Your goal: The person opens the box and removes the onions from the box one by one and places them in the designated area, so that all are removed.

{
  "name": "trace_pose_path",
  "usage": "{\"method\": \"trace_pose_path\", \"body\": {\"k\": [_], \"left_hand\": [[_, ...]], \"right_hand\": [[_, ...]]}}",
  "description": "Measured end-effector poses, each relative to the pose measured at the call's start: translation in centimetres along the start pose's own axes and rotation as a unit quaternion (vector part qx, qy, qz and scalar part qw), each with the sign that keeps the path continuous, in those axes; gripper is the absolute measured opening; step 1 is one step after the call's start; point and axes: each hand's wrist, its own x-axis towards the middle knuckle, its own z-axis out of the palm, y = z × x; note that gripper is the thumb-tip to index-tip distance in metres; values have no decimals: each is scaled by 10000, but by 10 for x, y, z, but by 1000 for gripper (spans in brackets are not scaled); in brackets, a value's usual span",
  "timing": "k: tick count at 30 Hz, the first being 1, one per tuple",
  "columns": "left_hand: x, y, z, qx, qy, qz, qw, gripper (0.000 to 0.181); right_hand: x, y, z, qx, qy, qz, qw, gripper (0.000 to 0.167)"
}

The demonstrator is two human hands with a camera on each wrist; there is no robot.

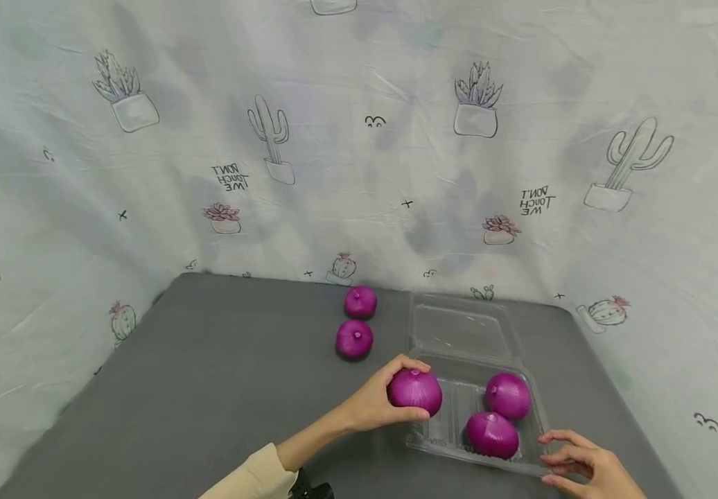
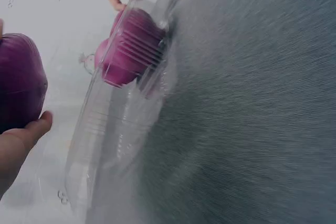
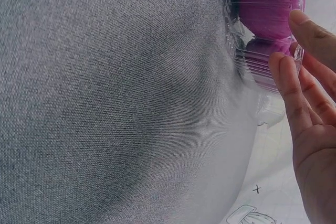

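Both hands are at the clear plastic box: the left hand (image 1: 376, 400) holds a purple onion (image 1: 416, 392), thumb along the near side and fingers over the far side. In the head view this onion overlaps the box's left end; the left wrist view shows it raised, apart from the plastic. The right hand (image 1: 592, 468) touches the near right corner of the plastic box (image 1: 449, 409), fingers slightly bent and spaced; I cannot tell whether they pinch the rim or merely rest against it.

Two more onions sit in the right half of the box, a back onion (image 1: 509, 396) and a front onion (image 1: 492, 435), touching each other. The lid (image 1: 459, 329) lies folded back on the table (image 1: 240, 360), toward the wall. Left of it, a far onion (image 1: 360, 302) and a nearer onion (image 1: 354, 339) stand one behind the other on the grey surface. A pale sheet (image 1: 346, 159) printed with potted cacti and mirrored lettering hangs around the table. A cream sleeve (image 1: 259, 475) covers the left forearm.
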Motion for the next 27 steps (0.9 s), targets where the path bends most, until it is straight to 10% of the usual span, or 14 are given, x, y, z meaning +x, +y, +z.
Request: {"method": "trace_pose_path", "body": {"k": [3,11,23,27], "left_hand": [[-18,-4,-5,-44,-165,106,9998,51],[-56,-12,-36,-561,-1746,556,9815,50],[-72,-20,-62,-1471,-3090,-360,9389,54],[-68,-23,-71,-1370,-3111,-429,9395,55]], "right_hand": [[-5,2,0,-31,44,14,10000,28],[-7,7,1,203,127,-88,9997,33],[-1,23,-16,1981,-1088,-411,9733,50],[3,23,-13,2040,-1081,-362,9723,44]]}}
